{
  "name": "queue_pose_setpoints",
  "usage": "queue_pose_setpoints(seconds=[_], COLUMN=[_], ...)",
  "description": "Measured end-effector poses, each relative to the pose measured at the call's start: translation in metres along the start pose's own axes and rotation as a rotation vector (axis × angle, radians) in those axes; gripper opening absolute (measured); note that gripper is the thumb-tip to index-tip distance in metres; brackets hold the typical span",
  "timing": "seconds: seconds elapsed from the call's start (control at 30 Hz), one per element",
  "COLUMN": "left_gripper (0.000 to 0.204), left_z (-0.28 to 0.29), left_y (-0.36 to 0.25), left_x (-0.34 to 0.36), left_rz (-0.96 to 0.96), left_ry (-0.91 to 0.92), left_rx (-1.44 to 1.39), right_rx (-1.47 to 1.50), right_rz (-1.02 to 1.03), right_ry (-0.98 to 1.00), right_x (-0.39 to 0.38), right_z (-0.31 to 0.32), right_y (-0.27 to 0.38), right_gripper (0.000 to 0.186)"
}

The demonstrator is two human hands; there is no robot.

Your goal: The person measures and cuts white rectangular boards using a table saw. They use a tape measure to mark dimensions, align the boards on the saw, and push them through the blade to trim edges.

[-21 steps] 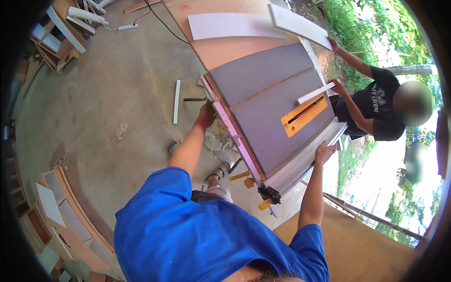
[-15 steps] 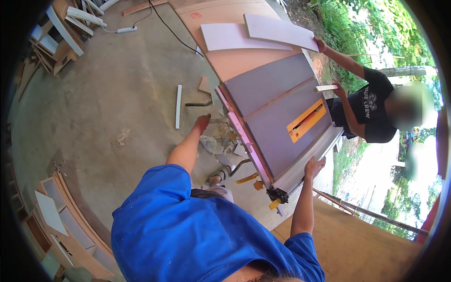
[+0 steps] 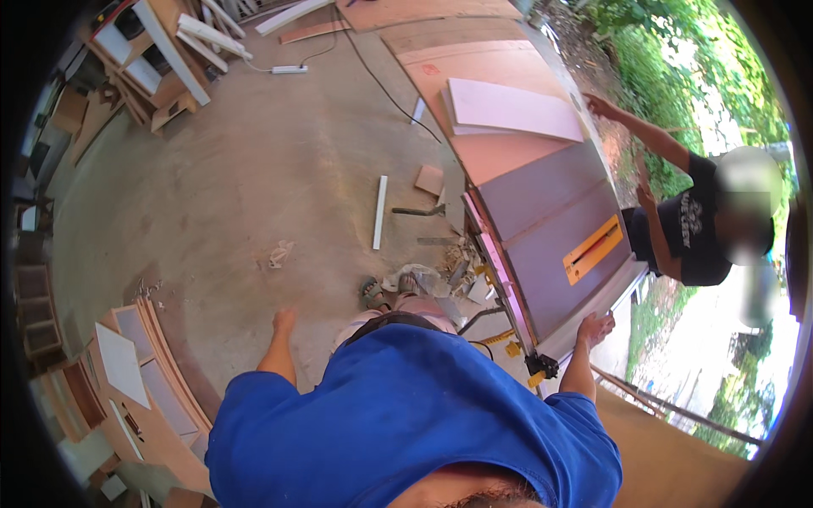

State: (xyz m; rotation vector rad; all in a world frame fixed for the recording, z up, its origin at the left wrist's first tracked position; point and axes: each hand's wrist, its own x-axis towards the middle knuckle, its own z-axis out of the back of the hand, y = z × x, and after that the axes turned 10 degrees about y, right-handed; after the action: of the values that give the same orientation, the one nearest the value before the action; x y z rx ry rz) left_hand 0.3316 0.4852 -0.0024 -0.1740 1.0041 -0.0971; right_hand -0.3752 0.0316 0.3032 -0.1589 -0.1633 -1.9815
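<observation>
My right hand is at the long pale rip fence of a table saw, its fingers bent over the fence's outer edge. My left hand hangs low beside me over the floor, touching nothing; its fingers are too small and blurred to read. The saw's grey tabletop carries a yellow insert with a slot and something red in it. Beyond it, two pale boards lie stacked on a tan wooden surface.
Across the saw stands a person in a black shirt, both arms raised, hands apart from the boards. A white strip, offcuts and scraps lie on the floor. A black cable crosses it. Cabinet frames stand at the lower left.
The co-worker has let go of the upper board, which now lies on the other, and no longer holds the small strip. My left hand has swung back left, away from the saw.
</observation>
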Motion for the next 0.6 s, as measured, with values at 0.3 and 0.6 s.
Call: queue_pose_setpoints(seconds=[0.3, 0.6], left_gripper=[0.035, 0.044], left_z=[-0.003, 0.092], left_y=[0.072, -0.011], left_x=[-0.069, -0.069], left_rz=[0.056, -0.078], left_ry=[0.238, 0.250], left_rx=[-0.783, -0.746], right_rx=[0.174, 0.541], right_rz=[0.420, 1.122], right_ry=[-0.390, 0.031], right_x=[0.011, -0.005], right_z=[-0.032, 0.001], right_y=[0.116, 0.555], right_gripper=[0.036, 0.030])
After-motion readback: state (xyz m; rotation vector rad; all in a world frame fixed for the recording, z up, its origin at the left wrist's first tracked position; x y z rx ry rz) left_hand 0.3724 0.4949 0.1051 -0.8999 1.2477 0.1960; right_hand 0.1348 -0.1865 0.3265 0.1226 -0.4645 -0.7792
